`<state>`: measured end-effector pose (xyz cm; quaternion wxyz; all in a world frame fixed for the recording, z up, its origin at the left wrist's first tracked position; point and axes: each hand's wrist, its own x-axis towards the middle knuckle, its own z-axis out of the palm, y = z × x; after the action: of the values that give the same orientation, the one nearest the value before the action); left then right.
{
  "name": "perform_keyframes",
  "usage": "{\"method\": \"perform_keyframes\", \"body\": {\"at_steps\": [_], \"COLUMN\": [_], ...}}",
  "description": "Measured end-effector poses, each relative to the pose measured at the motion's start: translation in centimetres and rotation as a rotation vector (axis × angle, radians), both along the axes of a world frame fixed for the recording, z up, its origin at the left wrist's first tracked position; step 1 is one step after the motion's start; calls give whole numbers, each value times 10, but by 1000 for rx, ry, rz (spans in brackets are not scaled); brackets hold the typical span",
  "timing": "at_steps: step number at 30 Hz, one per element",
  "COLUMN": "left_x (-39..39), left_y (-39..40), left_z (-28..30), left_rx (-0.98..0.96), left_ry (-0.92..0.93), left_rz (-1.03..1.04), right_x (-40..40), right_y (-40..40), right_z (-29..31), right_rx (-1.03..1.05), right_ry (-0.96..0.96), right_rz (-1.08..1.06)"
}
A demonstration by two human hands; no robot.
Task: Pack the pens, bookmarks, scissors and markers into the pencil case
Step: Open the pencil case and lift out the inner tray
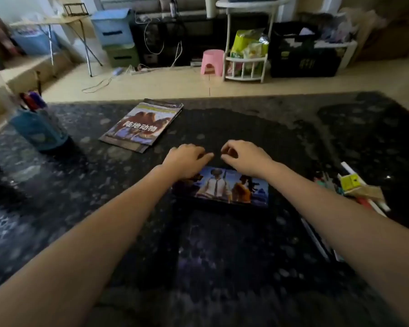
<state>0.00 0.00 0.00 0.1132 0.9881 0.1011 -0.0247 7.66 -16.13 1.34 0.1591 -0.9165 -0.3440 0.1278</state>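
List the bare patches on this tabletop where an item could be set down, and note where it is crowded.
Free: the table stretch nearest the camera, between the forearms and below the pencil case; also the far right corner. Crowded: the right edge, with the stationery pile, and the far left around the booklets and pen cup.

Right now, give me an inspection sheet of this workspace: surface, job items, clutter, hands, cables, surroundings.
Surface: dark speckled tabletop.
Job's things: pencil case with printed game picture lies flat at centre; loose pile of pens and markers to its right.
Clutter: animal book far left of centre; blue pen holder with pens at left.
Hands: left hand and right hand at the case's far edge, fingers curled; grip unclear.
Cables: white cords on the floor beyond the table.
Surroundings: pink stool, white rack, black crate.
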Motion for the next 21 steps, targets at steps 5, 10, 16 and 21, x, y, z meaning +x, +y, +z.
{"method": "perform_keyframes", "body": {"at_steps": [5,10,16,21], "left_x": [-57,-109,-155,-173], "left_y": [-1,-16,-33,-39], "left_z": [-3,-9,2,-4], "left_rx": [-48,-107,-57,-69], "left_ry": [110,149,229,192], "left_rz": [21,-1,-153,-194], "right_x": [-53,-89,-113,-116], "right_y": [-23,-55,-93,-106], "right_z": [-2,-5,-13,-17], "right_rx": [-154,-279,-298,-277], "right_ry": [-9,-60,-119,-131], "right_rz": [90,238,346,379]}}
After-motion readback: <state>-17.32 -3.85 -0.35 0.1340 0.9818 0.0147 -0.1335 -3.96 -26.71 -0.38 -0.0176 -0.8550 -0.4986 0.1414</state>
